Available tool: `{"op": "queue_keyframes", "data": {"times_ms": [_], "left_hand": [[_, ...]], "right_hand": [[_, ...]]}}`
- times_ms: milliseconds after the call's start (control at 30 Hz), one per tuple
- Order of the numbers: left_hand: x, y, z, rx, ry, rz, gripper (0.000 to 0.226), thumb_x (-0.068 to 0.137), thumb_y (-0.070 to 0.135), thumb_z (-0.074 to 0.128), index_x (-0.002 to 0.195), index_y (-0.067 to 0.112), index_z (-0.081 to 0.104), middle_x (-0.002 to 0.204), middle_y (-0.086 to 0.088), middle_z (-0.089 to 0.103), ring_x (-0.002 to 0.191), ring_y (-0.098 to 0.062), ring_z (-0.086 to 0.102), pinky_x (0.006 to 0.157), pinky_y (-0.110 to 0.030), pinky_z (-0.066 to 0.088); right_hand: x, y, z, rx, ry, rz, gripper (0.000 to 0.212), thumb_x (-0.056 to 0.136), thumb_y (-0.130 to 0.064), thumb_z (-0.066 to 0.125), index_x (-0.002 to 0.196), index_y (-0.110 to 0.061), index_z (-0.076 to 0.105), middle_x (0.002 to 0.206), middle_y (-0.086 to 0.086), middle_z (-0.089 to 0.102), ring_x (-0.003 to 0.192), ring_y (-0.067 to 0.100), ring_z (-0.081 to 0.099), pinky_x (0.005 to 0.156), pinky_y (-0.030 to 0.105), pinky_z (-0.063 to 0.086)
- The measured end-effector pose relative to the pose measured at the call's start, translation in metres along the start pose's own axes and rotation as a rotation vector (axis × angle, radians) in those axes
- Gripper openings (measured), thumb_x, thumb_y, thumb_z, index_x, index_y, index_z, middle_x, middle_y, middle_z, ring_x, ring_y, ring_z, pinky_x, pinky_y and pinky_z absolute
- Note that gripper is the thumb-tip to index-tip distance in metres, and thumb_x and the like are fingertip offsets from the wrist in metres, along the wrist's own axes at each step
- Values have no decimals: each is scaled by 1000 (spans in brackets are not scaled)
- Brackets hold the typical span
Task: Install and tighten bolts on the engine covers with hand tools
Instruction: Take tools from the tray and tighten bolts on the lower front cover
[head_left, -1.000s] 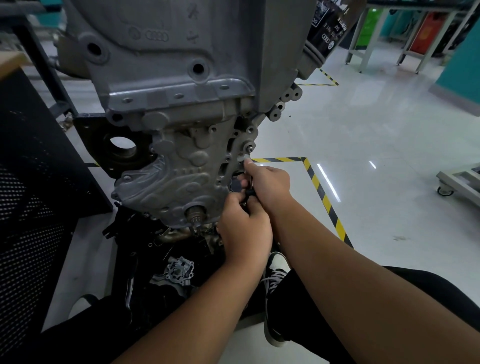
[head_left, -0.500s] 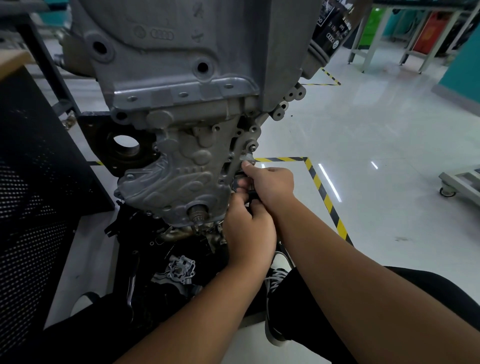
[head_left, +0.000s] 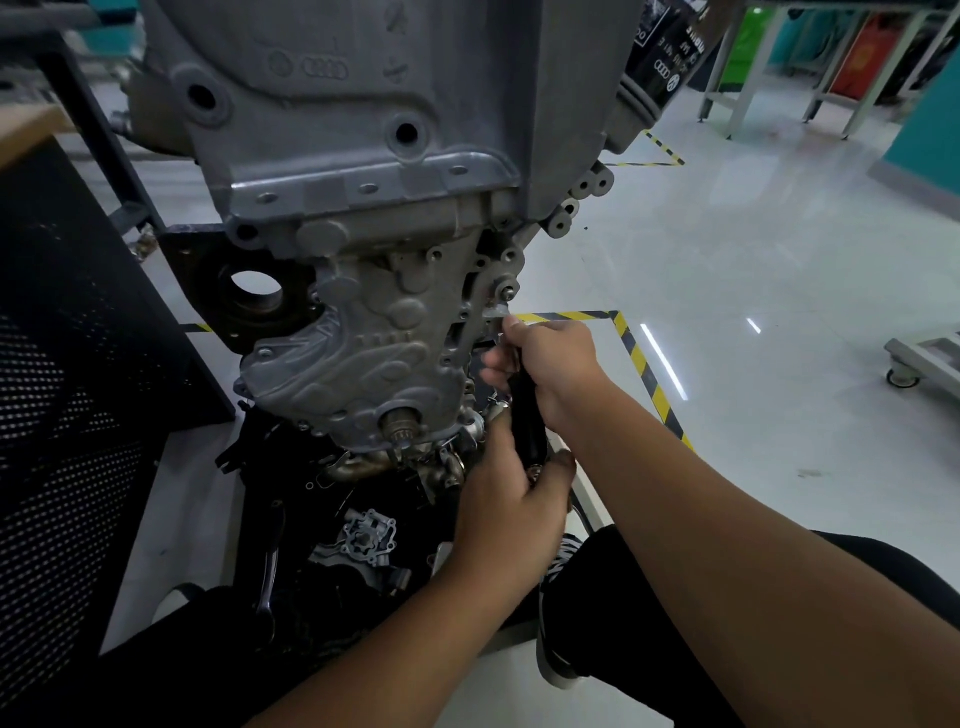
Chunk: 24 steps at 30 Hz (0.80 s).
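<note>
The cast grey aluminium engine cover (head_left: 363, 343) is seated on the front of the grey engine block (head_left: 374, 104), which hangs above the glossy white floor (head_left: 727, 291); the work site is the cover's right edge, where a small silver bolt head (head_left: 506, 294) sits in its boss just above the hands.

The right hand (head_left: 558, 358) is wrapped round the upper part of a black-handled ratchet wrench (head_left: 527, 415), thumb reaching up toward the tool's silver head (head_left: 496, 312); the left hand (head_left: 511, 493) is clamped round the lower end of the same handle; both grips are closed on the tool. Whether the head is fully engaged on a fastener cannot be told, as the fingers hide the joint.

Procedure, as judged for this step: keep the drive square to the bolt axis; let the upper hand press the head inward to hold engagement while the lower hand supplies the swing; use short, even strokes, since the cover's ribs and the dark pipework (head_left: 415, 462) below appear to limit travel; stop when firm resistance is felt, as threads in aluminium strip readily; a tilted head risks rounding the bolt.
</note>
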<state>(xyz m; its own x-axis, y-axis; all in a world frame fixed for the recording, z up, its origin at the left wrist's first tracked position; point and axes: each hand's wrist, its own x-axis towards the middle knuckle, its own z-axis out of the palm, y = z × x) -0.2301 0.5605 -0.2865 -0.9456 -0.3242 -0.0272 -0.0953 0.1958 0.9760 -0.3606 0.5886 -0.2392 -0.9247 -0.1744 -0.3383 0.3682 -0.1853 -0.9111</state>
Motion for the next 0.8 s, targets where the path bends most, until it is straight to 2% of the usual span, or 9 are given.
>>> {"op": "queue_keyframes", "data": {"times_ms": [100, 200, 233, 333, 400, 500, 567, 700, 800], "left_hand": [[-7, -5, -4, 95, -34, 117, 64, 87, 60, 46, 147, 41, 40, 122, 23, 66, 110, 3, 62, 99, -35, 51], [-14, -8, -13, 157, -110, 273, 63, 100, 51, 41, 158, 39, 20, 139, 46, 43, 127, 21, 42, 103, -7, 34], [-15, -8, -17, 182, -131, 323, 61, 103, 46, 39, 159, 38, 17, 145, 44, 38, 132, 20, 37, 104, -4, 28], [-14, -11, -27, 234, -145, 488, 55, 108, 24, 44, 160, 22, 28, 157, 12, 41, 144, 6, 35, 113, -9, 26], [-12, -14, -35, 238, -155, 548, 50, 106, 15, 48, 156, 16, 40, 150, 8, 50, 140, 1, 44, 112, -13, 32], [-12, -17, -52, 222, -141, 560, 40, 102, 6, 56, 141, 15, 60, 125, 3, 67, 117, -3, 62, 99, -16, 45], [-14, -19, -60, 211, -138, 547, 34, 100, 2, 59, 130, 13, 70, 114, 5, 71, 107, -4, 66, 92, -19, 50], [-24, -14, -72, 209, -167, 589, 26, 97, 0, 60, 114, 11, 76, 91, 17, 66, 85, -5, 65, 78, -17, 48], [-40, -11, -76, 194, -206, 536, 23, 101, 17, 55, 111, 27, 73, 83, 15, 65, 76, -5, 64, 70, -18, 48]], "right_hand": [[-1, 0, -2, 126, 23, 47, 21, 104, -10, 57, 88, 2, 58, 47, 8, 60, 38, 17, 57, 45, 28, 56], [-3, -2, -6, 264, 60, 127, 22, 106, -12, 54, 88, -1, 56, 47, 6, 58, 38, 13, 57, 41, 23, 52], [-4, -3, -7, 300, 74, 168, 26, 107, -16, 53, 86, -2, 57, 47, 5, 58, 37, 12, 57, 40, 21, 50], [-12, -4, -11, 332, 93, 258, 35, 109, -28, 47, 84, -6, 57, 49, 3, 59, 36, 10, 57, 38, 21, 50], [-24, 0, -13, 289, 59, 305, 39, 110, -36, 43, 86, -8, 56, 54, 5, 60, 40, 15, 58, 41, 24, 52], [-45, 12, -12, 212, -71, 390, 43, 109, -43, 38, 89, -9, 55, 60, 10, 60, 47, 23, 58, 49, 31, 53], [-53, 17, -10, 215, -78, 425, 41, 110, -41, 37, 89, -9, 53, 57, 8, 56, 48, 23, 54, 50, 31, 51], [-49, 8, -9, 248, 14, 368, 42, 110, -38, 39, 79, -13, 51, 55, 0, 43, 46, 15, 40, 43, 22, 39], [-48, 2, -8, 154, -23, 321, 43, 109, -38, 39, 75, -15, 50, 54, -2, 42, 40, 12, 36, 40, 20, 32]]}}
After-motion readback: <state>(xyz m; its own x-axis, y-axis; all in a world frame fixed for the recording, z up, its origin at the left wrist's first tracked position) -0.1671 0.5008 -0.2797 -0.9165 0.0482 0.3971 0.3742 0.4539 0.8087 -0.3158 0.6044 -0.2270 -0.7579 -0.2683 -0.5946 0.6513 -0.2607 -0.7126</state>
